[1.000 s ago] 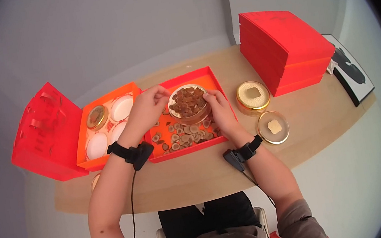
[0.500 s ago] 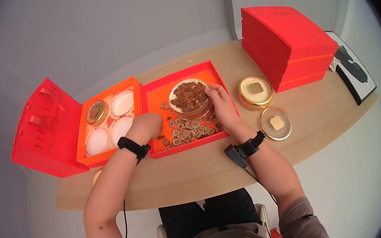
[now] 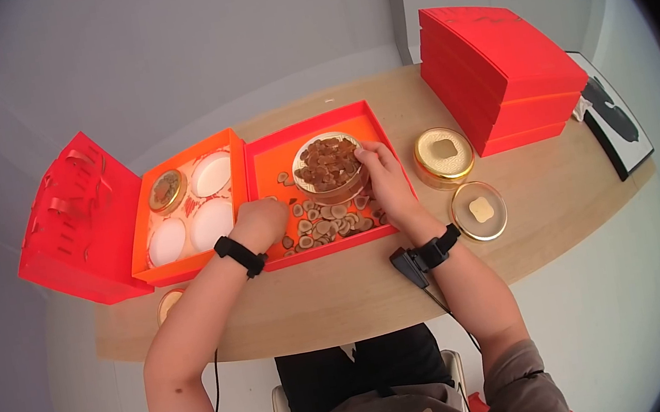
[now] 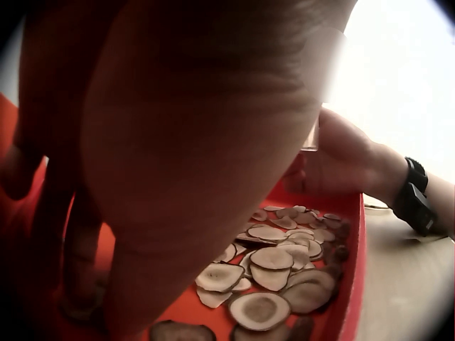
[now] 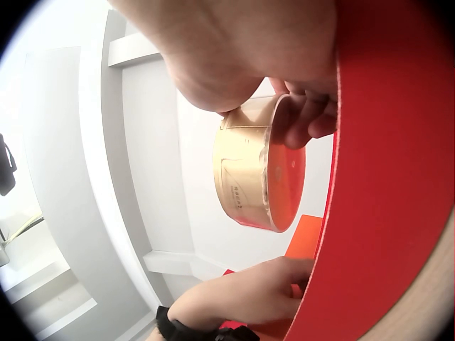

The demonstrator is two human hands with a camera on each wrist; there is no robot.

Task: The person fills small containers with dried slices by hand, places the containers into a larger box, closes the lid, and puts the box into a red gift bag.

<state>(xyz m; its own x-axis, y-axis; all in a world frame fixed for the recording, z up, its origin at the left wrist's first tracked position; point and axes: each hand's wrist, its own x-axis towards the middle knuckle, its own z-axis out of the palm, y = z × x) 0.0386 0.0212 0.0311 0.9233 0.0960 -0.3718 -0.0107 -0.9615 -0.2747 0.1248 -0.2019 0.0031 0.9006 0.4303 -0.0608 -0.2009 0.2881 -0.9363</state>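
Note:
My right hand (image 3: 387, 184) grips a round clear jar (image 5: 245, 167) with a gold band by its side, thumb at the rim. Brown, amber-like chunks (image 3: 328, 164) show at the jar's top, and it is held over the red tray (image 3: 286, 139). My left hand (image 3: 262, 221) reaches down into the tray's left part. In the left wrist view its fingers (image 4: 82, 263) point down, the tips close over a slice; I cannot tell whether they pinch it. Pale, dark-rimmed dried slices (image 4: 259, 311) lie scattered across the orange tray floor.
Left of the tray, an orange box (image 3: 138, 250) holds one gold-rimmed jar (image 3: 167, 191) and three white round wells (image 3: 211, 224); its red lid (image 3: 81, 226) stands upright. At right are a gold-lidded jar (image 3: 444, 156), a round lid (image 3: 480, 211) and stacked red boxes (image 3: 500, 87).
My left hand has moved from beside the jar's rim down to the tray's lower left, shifting slightly since half a second ago. The right hand keeps holding the jar in nearly the same place.

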